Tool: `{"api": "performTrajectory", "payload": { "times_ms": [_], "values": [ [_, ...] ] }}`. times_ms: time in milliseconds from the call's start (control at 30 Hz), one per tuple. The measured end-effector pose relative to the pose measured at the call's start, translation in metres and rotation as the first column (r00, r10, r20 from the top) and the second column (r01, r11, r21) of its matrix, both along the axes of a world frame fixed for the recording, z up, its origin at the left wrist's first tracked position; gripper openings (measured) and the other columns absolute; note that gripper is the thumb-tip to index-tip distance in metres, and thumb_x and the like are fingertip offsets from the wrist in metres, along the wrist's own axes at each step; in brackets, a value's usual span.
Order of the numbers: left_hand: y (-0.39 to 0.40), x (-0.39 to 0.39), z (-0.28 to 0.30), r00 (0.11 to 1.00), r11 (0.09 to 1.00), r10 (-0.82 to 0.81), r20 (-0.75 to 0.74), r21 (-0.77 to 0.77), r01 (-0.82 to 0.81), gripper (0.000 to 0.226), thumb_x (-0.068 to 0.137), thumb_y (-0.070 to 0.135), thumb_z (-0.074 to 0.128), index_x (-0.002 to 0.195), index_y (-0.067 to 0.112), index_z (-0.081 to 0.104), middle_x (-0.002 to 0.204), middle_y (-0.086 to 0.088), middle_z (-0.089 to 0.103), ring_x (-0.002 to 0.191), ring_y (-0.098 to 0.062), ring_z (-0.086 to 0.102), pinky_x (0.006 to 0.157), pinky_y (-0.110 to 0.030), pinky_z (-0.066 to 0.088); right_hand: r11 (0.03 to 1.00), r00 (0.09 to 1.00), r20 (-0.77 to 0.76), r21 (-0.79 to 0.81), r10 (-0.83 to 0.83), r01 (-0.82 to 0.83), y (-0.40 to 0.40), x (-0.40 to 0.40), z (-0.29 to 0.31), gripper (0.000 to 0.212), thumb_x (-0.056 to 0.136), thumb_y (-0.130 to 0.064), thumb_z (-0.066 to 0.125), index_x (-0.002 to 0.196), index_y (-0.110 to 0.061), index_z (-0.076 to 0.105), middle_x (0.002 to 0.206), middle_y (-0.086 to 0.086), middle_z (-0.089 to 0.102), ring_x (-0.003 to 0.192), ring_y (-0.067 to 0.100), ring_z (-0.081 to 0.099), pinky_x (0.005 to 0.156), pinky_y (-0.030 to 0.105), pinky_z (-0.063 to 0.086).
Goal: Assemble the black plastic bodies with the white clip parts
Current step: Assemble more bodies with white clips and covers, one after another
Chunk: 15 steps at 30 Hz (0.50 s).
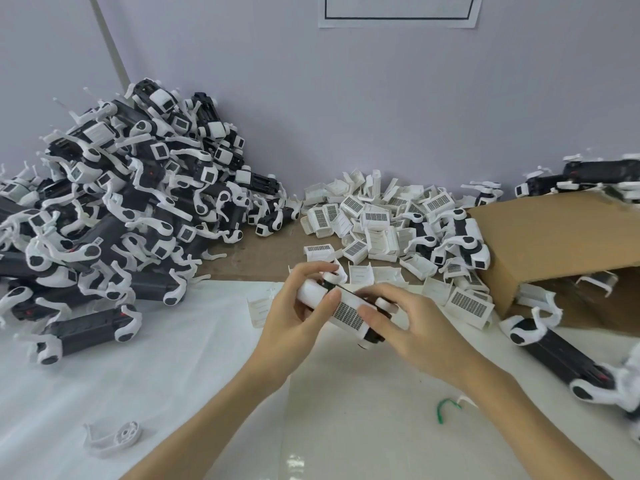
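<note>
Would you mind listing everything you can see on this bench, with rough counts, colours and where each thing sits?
assembled units: a large pile, too many to count, black bodies with white parts, left against the wall
loose white clip parts: many, white with dark gridded faces, centre back
cardboard box: one, brown, lying on its side at right, units on and beside it
unit being assembled: one, black and white, gripped in both hands at centre
white sheet: one, covers the near table
single white part: one, near left
green wire scrap: one, near right
paper sign: one, white, black border, on the wall
left hand: grips the unit's left end
right hand: grips its right end
</note>
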<state>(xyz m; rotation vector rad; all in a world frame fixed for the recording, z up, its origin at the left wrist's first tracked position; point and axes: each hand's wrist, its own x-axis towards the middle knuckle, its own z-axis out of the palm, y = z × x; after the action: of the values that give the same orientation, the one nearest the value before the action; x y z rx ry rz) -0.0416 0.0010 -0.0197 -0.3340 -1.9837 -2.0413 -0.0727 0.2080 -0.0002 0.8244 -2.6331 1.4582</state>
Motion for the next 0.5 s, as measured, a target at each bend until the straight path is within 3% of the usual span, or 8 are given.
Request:
{"api": "performTrajectory", "payload": {
  "times_ms": [67,133,200,333,500],
  "values": [
    [-0.004,-0.001,-0.005,0.998,0.994,-0.038,-0.046,-0.109,0.033,0.033,0.102,0.026,0.067,0.134,0.027,0.061,0.119,0.004,0.067,0.111,-0.022,0.066,0.098,-0.035,0.051,0.997,0.997,-0.069,0.071,-0.032,0.037,0.003,-0.002,-0.001,0.027,0.092,-0.052,0.066,0.116,-0.040,0.071,0.113,-0.022,0.070,0.118,-0.012,0.053,0.101,0.009,0.036],
    [-0.009,-0.003,-0.008,0.997,0.969,-0.044,-0.060,-0.245,0.028,0.038,0.104,0.025,0.069,0.140,0.030,0.057,0.127,0.012,0.066,0.125,-0.016,0.062,0.103,-0.021,0.045,0.988,0.988,-0.146,0.137,-0.052,0.072,0.003,-0.002,-0.003,0.030,0.095,-0.041,0.070,0.123,-0.029,0.071,0.117,-0.018,0.066,0.129,-0.004,0.042,0.108,0.004,0.024],
    [-0.013,-0.005,-0.011,0.998,0.950,-0.038,-0.050,-0.312,0.020,0.043,0.103,0.026,0.071,0.142,0.035,0.055,0.129,0.013,0.067,0.129,-0.016,0.060,0.103,-0.015,0.042,0.979,0.971,-0.234,0.186,-0.041,0.086,0.002,-0.002,-0.007,0.033,0.096,-0.036,0.070,0.126,-0.021,0.070,0.116,-0.013,0.064,0.127,0.006,0.043,0.110,0.010,0.025],
    [-0.013,-0.007,-0.015,0.996,0.943,-0.030,-0.081,-0.333,0.001,0.041,0.102,0.024,0.070,0.141,0.032,0.057,0.127,0.013,0.066,0.128,-0.015,0.059,0.102,-0.014,0.041,0.971,0.953,-0.301,0.220,-0.027,0.097,-0.001,-0.001,-0.011,0.028,0.098,-0.030,0.069,0.121,-0.014,0.070,0.111,-0.007,0.065,0.115,0.012,0.047,0.107,0.019,0.030],
    [-0.006,-0.005,-0.014,0.995,0.959,-0.004,-0.095,-0.283,-0.023,0.035,0.102,0.021,0.069,0.136,0.024,0.061,0.116,0.014,0.068,0.115,-0.010,0.063,0.096,-0.014,0.043,0.973,0.942,-0.334,0.210,-0.025,0.101,-0.001,-0.001,-0.007,0.018,0.098,-0.027,0.070,0.110,-0.014,0.071,0.103,-0.005,0.067,0.105,0.004,0.043,0.101,0.012,0.027]
  ]
}}
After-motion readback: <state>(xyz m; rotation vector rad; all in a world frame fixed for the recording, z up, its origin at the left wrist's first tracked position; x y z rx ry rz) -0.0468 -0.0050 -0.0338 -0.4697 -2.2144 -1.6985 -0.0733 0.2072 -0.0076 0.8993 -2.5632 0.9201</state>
